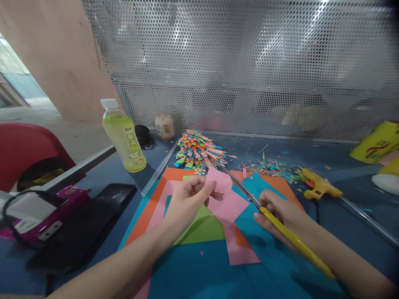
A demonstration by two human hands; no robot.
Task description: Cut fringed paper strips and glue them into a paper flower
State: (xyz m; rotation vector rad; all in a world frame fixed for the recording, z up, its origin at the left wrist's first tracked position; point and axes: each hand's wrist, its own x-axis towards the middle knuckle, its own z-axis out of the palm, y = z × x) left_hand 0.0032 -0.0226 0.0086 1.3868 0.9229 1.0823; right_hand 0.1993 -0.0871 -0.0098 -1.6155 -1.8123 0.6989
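My left hand (199, 193) pinches a pink piece of paper (224, 199) between thumb and fingers, above the stacked sheets. In my right hand (277, 211) is a pair of scissors with yellow handles (289, 234). Its metal blades point up and left, close to the pink paper's right edge; whether they touch it I cannot tell. Beneath both hands lie blue, orange, pink and green paper sheets (190, 261). A pink strip (238, 251) rests on them below the held piece. Just beyond is a bushy cone of many small coloured paper strips (199, 149).
A yellow glue gun (322, 187) and paper scraps (277, 168) lie at right, a yellow packet (375, 143) farther off. At left stand a green drink bottle (124, 139), a black phone-like slab (84, 224) and a purple power strip (46, 220). A perforated metal panel (233, 62) closes the back.
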